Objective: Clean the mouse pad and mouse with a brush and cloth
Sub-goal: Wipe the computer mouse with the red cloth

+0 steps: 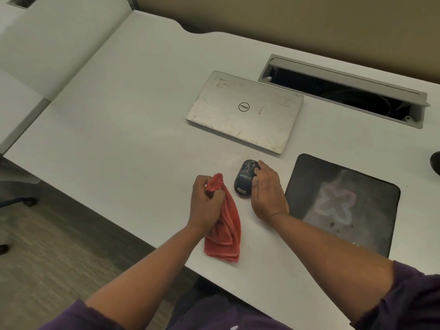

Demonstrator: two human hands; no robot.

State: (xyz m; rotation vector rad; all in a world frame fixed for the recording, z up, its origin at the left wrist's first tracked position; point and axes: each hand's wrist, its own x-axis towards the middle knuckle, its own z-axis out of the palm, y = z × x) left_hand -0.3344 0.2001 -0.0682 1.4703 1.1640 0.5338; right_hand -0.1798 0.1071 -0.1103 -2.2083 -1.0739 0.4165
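At frame centre my left hand (207, 203) bunches the red cloth (225, 231) while my right hand (267, 190) cups the still-smudged mouse (245, 178) on the desk (119, 115), mouse pad (345, 206) at right apparently unwiped, no brush visible.

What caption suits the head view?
Left hand grips a red cloth; right hand holds the mouse beside the mouse pad.

Closed laptop (245, 110) on white desk (119, 103)
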